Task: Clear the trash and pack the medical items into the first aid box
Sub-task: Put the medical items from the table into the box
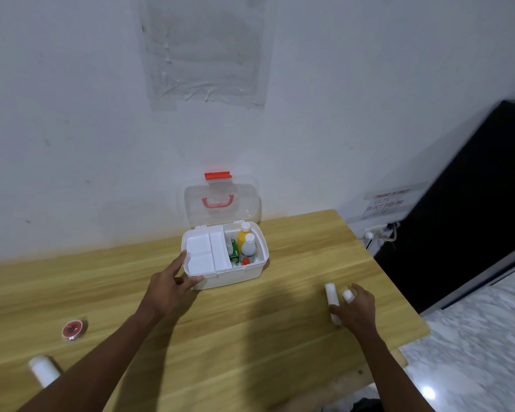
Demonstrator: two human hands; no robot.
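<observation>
Partly hidden, bandage rolls (332, 295) under right hand (358, 310), grip seemingly loose.

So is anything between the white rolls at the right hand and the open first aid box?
Nothing visible: bare wooden table separates the white gauze rolls under the right hand from the white plastic first aid box, whose clear lid stands open.
</observation>
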